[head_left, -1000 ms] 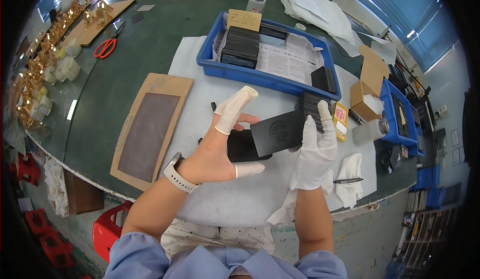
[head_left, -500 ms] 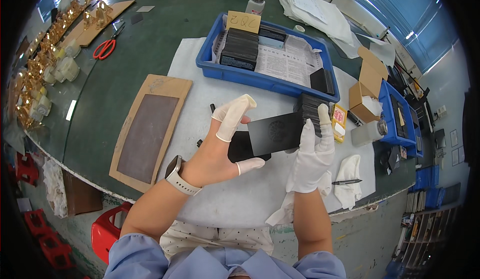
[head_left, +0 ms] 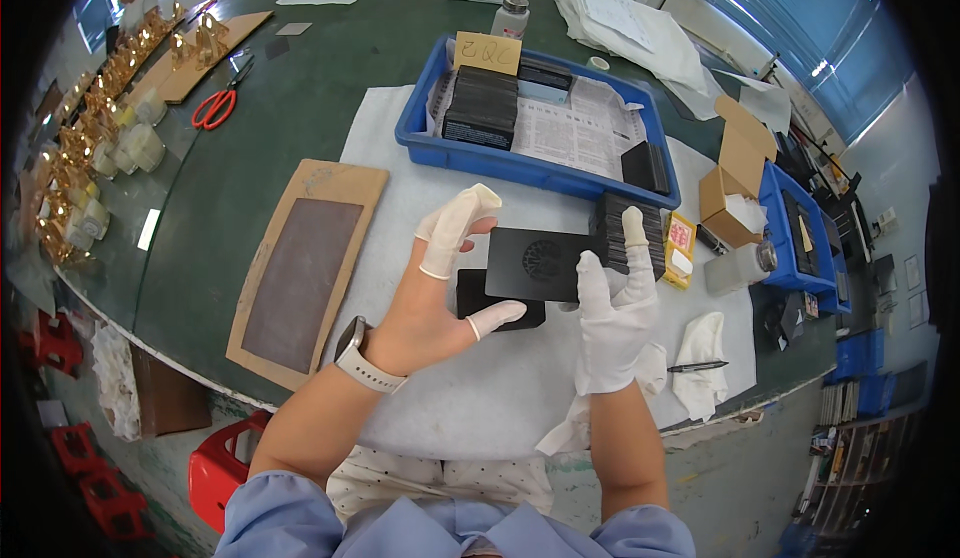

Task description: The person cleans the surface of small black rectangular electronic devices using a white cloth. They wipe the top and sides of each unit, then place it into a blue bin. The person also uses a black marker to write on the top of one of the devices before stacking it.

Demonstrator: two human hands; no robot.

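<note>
One black card (head_left: 525, 266) is held above a green table (head_left: 310, 78) near red stools (head_left: 218, 473).

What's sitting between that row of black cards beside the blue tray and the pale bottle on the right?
The head view shows a yellow box between the black cards and the bottle, plus something dark close to the bottle.

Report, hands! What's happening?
White-gloved right hand: holding flat black rectangular card. Finger-cotted left hand: open, near card's left edge. Black flat object: partly hidden behind card.
</note>
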